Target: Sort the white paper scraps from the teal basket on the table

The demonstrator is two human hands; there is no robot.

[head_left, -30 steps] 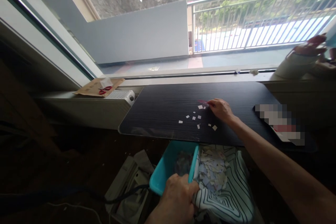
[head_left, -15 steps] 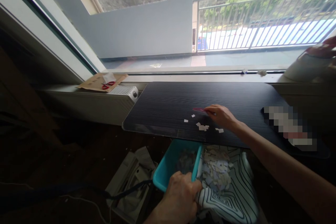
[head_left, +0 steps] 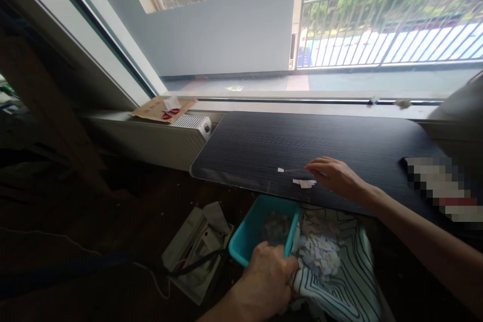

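Observation:
My left hand [head_left: 266, 274] is closed over the near right rim of a turquoise plastic bin [head_left: 241, 256], where the bin meets a striped cloth bag [head_left: 362, 266]. Above the black tabletop [head_left: 264, 136], my right hand [head_left: 337, 176] pinches a thin, see-through flat strip [head_left: 296, 170]; it is seen nearly edge-on and its kind is unclear. Small white paper scraps [head_left: 305, 183] lie in a cluster just left of and below the right fingers. One single scrap [head_left: 280, 170] is farther left. More paper scraps [head_left: 320, 246] fill the bag, and dim pieces show inside the bin.
Red-handled scissors [head_left: 171, 113] rest on a brown envelope [head_left: 151, 109] on the sill, beside a white radiator [head_left: 192, 128]. On the floor stands an open box [head_left: 199, 251] with a dark strap across it. A blurred-out item [head_left: 437, 186] lies at the table's right.
The loose scraps on the table are gathered closer together, near the front edge. My right hand has turned the pink strip nearly edge-on. The whole view has shifted, with the left hand still on the bin.

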